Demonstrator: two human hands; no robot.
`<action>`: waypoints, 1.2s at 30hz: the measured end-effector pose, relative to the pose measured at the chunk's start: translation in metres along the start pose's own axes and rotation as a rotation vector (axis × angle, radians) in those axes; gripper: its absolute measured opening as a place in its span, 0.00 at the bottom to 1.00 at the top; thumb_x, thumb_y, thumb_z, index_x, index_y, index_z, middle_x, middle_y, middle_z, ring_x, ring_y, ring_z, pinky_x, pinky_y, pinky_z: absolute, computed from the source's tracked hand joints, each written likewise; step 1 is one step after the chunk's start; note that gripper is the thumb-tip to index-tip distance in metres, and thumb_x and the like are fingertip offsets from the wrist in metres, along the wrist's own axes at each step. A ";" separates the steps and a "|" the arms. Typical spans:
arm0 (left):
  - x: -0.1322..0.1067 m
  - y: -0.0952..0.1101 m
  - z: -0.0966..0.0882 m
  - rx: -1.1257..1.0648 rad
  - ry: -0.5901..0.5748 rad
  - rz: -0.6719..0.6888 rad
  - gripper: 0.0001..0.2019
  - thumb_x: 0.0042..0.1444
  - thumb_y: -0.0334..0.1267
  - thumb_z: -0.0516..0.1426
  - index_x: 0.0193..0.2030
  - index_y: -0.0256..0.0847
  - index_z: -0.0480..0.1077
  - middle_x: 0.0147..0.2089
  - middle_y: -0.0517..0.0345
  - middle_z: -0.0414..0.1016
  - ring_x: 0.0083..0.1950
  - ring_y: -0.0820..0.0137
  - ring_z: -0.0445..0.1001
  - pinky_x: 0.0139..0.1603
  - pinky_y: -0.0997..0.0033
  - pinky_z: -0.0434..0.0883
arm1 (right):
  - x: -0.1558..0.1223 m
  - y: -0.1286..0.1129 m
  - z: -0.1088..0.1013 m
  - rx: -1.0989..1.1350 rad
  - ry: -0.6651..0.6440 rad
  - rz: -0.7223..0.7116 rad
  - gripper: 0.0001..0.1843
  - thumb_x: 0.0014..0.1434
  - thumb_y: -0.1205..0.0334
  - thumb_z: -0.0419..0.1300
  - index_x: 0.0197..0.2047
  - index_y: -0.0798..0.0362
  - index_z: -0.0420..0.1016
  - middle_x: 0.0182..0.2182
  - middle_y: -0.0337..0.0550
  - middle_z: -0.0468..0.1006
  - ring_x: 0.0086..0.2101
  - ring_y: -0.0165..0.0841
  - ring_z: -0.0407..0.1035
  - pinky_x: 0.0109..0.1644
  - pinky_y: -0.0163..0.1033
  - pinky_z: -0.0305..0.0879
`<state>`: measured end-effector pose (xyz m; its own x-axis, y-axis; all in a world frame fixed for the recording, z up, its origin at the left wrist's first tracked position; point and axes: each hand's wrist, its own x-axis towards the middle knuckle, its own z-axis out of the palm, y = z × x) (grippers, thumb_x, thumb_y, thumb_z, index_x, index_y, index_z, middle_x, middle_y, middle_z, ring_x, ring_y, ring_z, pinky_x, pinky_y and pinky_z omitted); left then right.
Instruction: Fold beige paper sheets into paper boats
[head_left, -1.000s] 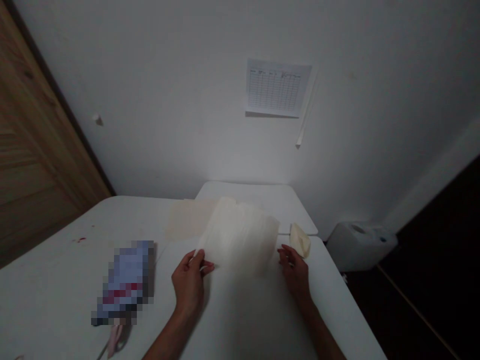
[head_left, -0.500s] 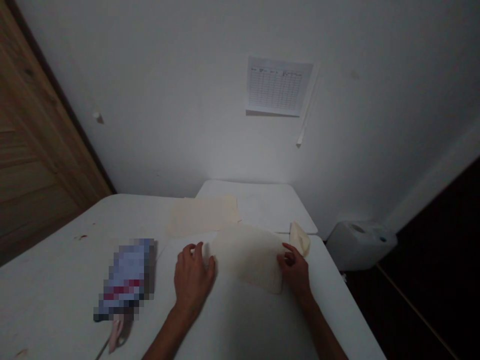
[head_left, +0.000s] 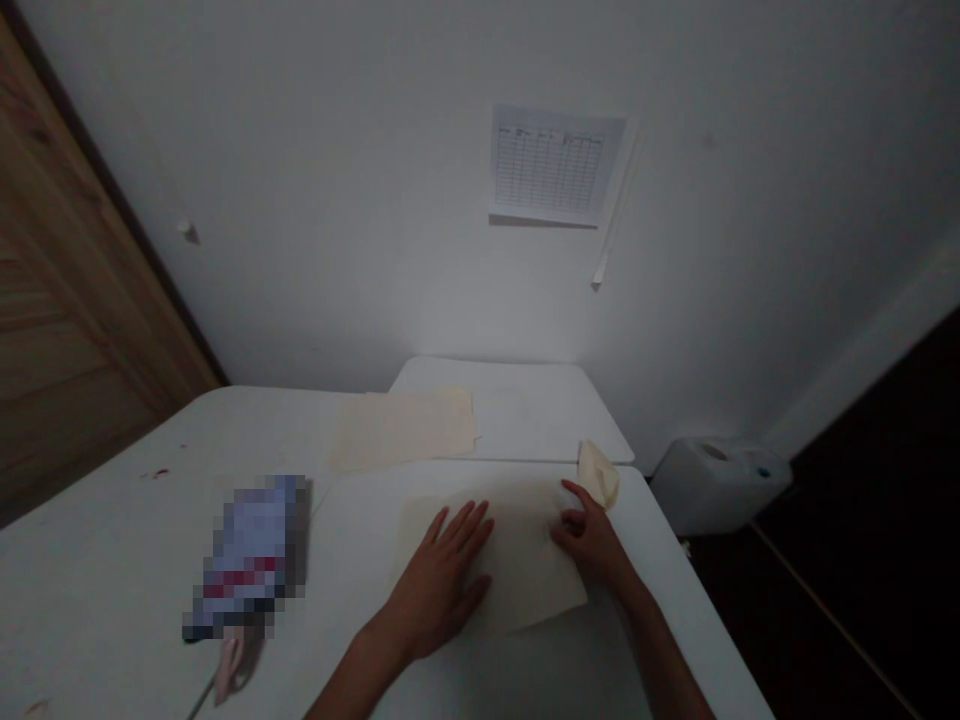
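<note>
A cream-coloured sheet of cloth or paper [head_left: 525,580] lies flat on the white table [head_left: 112,560] in front of me. My left hand [head_left: 442,580] rests palm down on its middle, fingers stretched out and spread. My right hand [head_left: 589,540] sits at the sheet's right edge, fingers curled, index finger pointing forward; what it pinches, if anything, is unclear. A second cream sheet [head_left: 405,428] lies farther back on the table.
A small crumpled cream piece [head_left: 598,472] lies beside my right hand. A blurred-out blue and red object [head_left: 251,555] is at the left, a pinkish thing [head_left: 229,670] under it. A white container [head_left: 716,480] stands right of the table. A printed chart [head_left: 551,165] hangs on the wall.
The sheet, held up by both hands a second ago, was lowered and now lies flat. My left hand let go of its edge and moved right onto its middle.
</note>
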<state>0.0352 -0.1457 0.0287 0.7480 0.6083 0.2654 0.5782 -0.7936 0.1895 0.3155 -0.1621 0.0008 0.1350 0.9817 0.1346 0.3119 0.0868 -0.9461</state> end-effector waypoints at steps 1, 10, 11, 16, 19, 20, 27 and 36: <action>0.000 0.001 0.000 -0.003 -0.014 0.003 0.32 0.62 0.40 0.51 0.71 0.45 0.44 0.74 0.52 0.41 0.72 0.58 0.43 0.69 0.44 0.48 | -0.001 -0.001 -0.001 0.006 -0.007 0.000 0.38 0.48 0.65 0.60 0.63 0.55 0.57 0.25 0.34 0.75 0.23 0.30 0.68 0.26 0.33 0.62; -0.001 0.005 0.010 -0.021 -0.042 0.034 0.33 0.62 0.45 0.52 0.71 0.47 0.44 0.72 0.51 0.45 0.72 0.59 0.47 0.69 0.47 0.48 | -0.002 -0.013 0.009 -0.193 0.143 0.022 0.30 0.52 0.56 0.60 0.57 0.58 0.64 0.20 0.35 0.75 0.22 0.33 0.69 0.30 0.37 0.64; -0.001 0.005 0.009 -0.020 -0.052 0.031 0.32 0.63 0.45 0.52 0.71 0.47 0.44 0.73 0.51 0.45 0.72 0.59 0.47 0.69 0.47 0.48 | -0.002 -0.013 0.011 -0.223 0.161 0.015 0.30 0.52 0.56 0.60 0.57 0.58 0.65 0.20 0.35 0.75 0.23 0.34 0.69 0.31 0.38 0.64; 0.000 0.004 0.009 -0.011 -0.061 0.023 0.31 0.64 0.48 0.50 0.71 0.47 0.45 0.73 0.51 0.44 0.72 0.60 0.46 0.69 0.49 0.47 | -0.003 -0.016 0.015 -0.295 0.176 0.018 0.29 0.52 0.58 0.59 0.57 0.57 0.65 0.22 0.37 0.77 0.24 0.35 0.71 0.32 0.38 0.65; 0.000 -0.002 0.013 0.018 -0.045 -0.001 0.30 0.65 0.51 0.47 0.71 0.48 0.46 0.73 0.53 0.45 0.72 0.60 0.47 0.70 0.51 0.47 | -0.003 -0.016 0.014 -0.311 0.178 0.002 0.29 0.52 0.58 0.59 0.57 0.57 0.66 0.21 0.36 0.76 0.23 0.35 0.71 0.31 0.38 0.64; 0.000 -0.006 0.014 0.033 -0.042 -0.020 0.29 0.65 0.52 0.46 0.70 0.48 0.47 0.73 0.54 0.45 0.72 0.61 0.47 0.70 0.52 0.47 | -0.003 -0.016 0.013 -0.319 0.176 -0.003 0.29 0.52 0.58 0.59 0.57 0.57 0.66 0.21 0.35 0.76 0.23 0.34 0.70 0.32 0.38 0.64; -0.003 -0.038 0.018 0.137 0.049 -0.235 0.27 0.65 0.52 0.46 0.65 0.38 0.60 0.69 0.44 0.56 0.69 0.56 0.53 0.68 0.50 0.51 | -0.003 -0.016 0.011 -0.252 0.148 -0.006 0.29 0.52 0.56 0.60 0.57 0.57 0.66 0.21 0.34 0.75 0.23 0.33 0.69 0.32 0.37 0.64; -0.005 -0.058 0.008 0.165 0.213 -0.429 0.23 0.61 0.49 0.52 0.57 0.35 0.65 0.58 0.41 0.68 0.60 0.53 0.64 0.58 0.53 0.63 | -0.002 -0.013 0.009 -0.164 0.151 -0.001 0.29 0.52 0.52 0.62 0.55 0.56 0.67 0.25 0.38 0.77 0.24 0.33 0.70 0.32 0.37 0.66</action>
<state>0.0010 -0.1027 0.0085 0.3589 0.8493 0.3872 0.8754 -0.4502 0.1761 0.3026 -0.1632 0.0100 0.2696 0.9441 0.1895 0.4594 0.0469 -0.8870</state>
